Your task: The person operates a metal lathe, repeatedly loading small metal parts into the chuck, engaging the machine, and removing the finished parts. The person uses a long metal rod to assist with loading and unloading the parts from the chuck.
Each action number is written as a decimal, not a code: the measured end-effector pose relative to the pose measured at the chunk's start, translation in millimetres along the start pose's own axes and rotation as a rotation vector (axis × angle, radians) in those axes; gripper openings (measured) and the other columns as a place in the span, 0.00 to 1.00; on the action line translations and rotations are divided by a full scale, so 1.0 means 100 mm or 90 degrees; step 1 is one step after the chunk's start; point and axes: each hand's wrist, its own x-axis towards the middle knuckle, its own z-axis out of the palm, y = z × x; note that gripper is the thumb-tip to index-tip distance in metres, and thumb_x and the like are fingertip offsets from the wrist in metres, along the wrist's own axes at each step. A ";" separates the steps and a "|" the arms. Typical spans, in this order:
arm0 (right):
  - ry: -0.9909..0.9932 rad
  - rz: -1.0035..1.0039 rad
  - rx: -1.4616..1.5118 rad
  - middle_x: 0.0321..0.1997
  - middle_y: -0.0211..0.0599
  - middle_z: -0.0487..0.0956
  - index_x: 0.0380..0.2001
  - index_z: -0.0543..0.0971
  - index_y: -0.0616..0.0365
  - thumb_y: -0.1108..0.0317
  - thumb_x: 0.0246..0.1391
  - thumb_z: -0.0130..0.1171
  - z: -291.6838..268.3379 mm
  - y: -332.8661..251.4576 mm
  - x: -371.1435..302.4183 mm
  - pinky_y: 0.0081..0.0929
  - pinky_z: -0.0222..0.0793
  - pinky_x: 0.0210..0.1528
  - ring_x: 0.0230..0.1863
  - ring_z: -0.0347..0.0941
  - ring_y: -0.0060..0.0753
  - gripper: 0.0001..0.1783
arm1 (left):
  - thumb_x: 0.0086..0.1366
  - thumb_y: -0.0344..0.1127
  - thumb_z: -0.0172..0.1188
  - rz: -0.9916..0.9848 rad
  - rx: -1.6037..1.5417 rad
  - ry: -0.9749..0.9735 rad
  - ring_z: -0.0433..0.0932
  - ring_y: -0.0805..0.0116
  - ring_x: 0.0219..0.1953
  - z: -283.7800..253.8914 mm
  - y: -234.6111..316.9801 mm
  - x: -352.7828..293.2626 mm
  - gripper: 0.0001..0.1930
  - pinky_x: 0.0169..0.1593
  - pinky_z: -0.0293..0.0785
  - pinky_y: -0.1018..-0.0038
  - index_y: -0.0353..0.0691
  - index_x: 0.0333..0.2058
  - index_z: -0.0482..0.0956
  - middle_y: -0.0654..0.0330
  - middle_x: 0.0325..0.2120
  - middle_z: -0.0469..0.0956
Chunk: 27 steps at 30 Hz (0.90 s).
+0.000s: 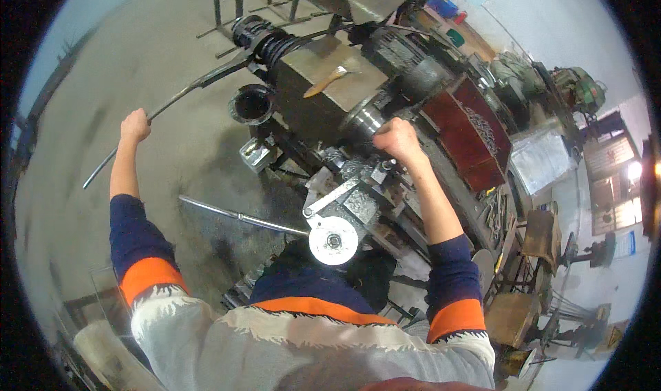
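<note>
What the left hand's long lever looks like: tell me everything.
The long lever is a slim, metallic-looking rod, grey along its free end, darker and thicker toward the other, which meets a dark, ringed machine part; how it joins is unclear. It slants over the floor at the picture's left. The left hand is closed around it, the free end sticking out beyond the fist.

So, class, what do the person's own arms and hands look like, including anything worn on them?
The left hand and right hand are bare, and so are the forearms. The matching sleeves are navy at the lower end, then have an orange band, then jagged-edged cream, with grey above.
</note>
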 end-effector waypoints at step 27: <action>0.402 0.424 0.077 0.31 0.43 0.81 0.33 0.81 0.63 0.74 0.34 0.49 -0.41 1.99 -3.58 0.22 0.68 0.38 0.32 0.76 0.28 0.18 | 0.48 0.40 0.61 0.304 -0.262 -0.272 0.76 0.49 0.39 1.38 2.37 -0.58 0.21 0.41 0.72 0.61 0.36 0.41 0.74 0.47 0.34 0.78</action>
